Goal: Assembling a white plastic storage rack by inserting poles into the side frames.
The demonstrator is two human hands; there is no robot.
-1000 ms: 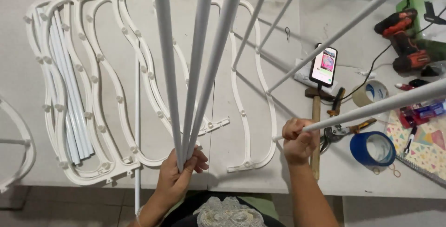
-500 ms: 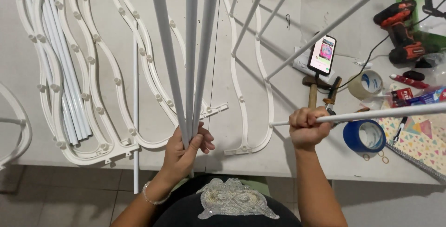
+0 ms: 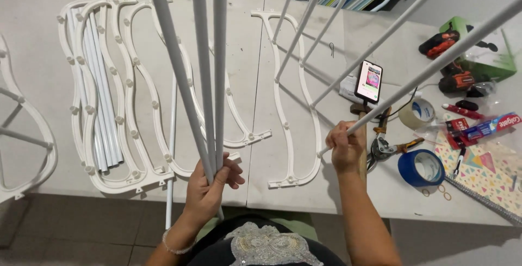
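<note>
**White rods in both hands above a table of rack parts**

The pale work table [image 3: 304,190] carries wavy white plastic side frames [image 3: 136,108], one of them [image 3: 293,113] lying alone under the right-hand rods, with a bundle of loose tubes [image 3: 98,108] resting inside the leftmost frames. At the right edge lie a smartphone [image 3: 368,81], pliers [image 3: 383,143], a blue tape roll [image 3: 417,167] and a red cordless drill [image 3: 439,43].

The left hand [image 3: 209,187] is closed around the lower ends of three white rods [image 3: 204,70] that rise steeply toward the camera. The right hand [image 3: 345,146] is fisted on the end of a single white rod [image 3: 435,65] slanting up and right, its tip close to the lone frame's edge.

To seat that rod well, I judge it should be lined up straight with a socket and pushed along its own axis, the spare bundle held clear.
</note>
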